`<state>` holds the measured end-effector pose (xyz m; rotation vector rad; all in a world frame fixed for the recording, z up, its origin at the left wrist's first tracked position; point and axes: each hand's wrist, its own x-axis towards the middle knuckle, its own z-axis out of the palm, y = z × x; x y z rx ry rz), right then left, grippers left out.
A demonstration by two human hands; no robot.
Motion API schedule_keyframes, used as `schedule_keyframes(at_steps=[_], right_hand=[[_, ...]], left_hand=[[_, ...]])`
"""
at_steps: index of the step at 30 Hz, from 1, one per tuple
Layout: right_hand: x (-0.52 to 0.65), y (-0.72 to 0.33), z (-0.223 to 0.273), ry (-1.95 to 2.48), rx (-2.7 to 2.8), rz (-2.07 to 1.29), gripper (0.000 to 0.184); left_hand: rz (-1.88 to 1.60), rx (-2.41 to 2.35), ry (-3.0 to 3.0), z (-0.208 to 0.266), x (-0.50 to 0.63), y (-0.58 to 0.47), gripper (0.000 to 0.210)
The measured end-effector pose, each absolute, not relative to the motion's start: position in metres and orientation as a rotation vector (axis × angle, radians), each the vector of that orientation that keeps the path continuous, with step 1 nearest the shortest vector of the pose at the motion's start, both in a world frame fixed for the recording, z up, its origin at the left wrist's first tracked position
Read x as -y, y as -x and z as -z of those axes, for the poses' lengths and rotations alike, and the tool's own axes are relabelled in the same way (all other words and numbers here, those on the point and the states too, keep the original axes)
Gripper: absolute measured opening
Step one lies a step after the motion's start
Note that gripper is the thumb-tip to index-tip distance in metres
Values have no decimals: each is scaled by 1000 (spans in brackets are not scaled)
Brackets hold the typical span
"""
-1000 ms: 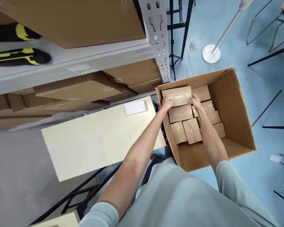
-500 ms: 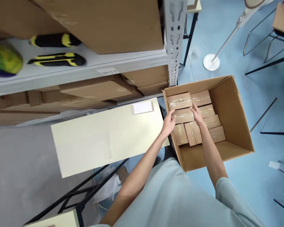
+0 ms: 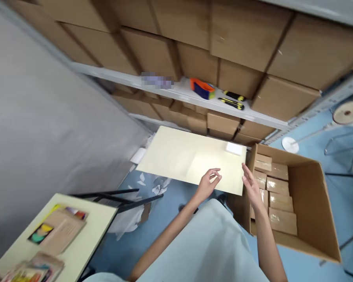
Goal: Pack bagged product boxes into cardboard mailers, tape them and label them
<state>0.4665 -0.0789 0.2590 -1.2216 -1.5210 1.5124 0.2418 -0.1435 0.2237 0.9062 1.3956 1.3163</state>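
Note:
My left hand (image 3: 208, 184) hovers over the front edge of the cream table (image 3: 173, 152), its fingers loosely curved and apart around nothing. Beside the near left rim of a large open carton (image 3: 310, 196), my right hand (image 3: 251, 187) has its fingers stretched out and holds nothing. Several small taped cardboard boxes (image 3: 278, 185) lie packed in rows inside the carton, and my right hand and forearm hide part of them. A small white pad of paper or stack of cards (image 3: 234, 148) rests at the table's far right corner.
Behind the table, a metal shelf (image 3: 182, 93) holds brown cartons (image 3: 241, 43), two black-and-yellow cutters (image 3: 231, 103) and an orange-and-blue item (image 3: 202, 88). A second table (image 3: 95, 219) at lower left bears packets (image 3: 63, 231). A white-based stand fan (image 3: 290, 145) is at right.
Both hands have left the small boxes in the carton and moved left, the left one over the table. My view has swung left, bringing in the wall and the second table.

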Motion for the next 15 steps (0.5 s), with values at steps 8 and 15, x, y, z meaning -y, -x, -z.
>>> schedule_keyframes(at_steps=[8,15], right_hand=[[149,-283,-293,881,1982,-1597,63],[229,-118,-304,498,2284,-1749,63]], left_hand=[[-1720,-1745,-698,-244,317,-68,33],[-1983,-1996,-420,-255,462,21,24]])
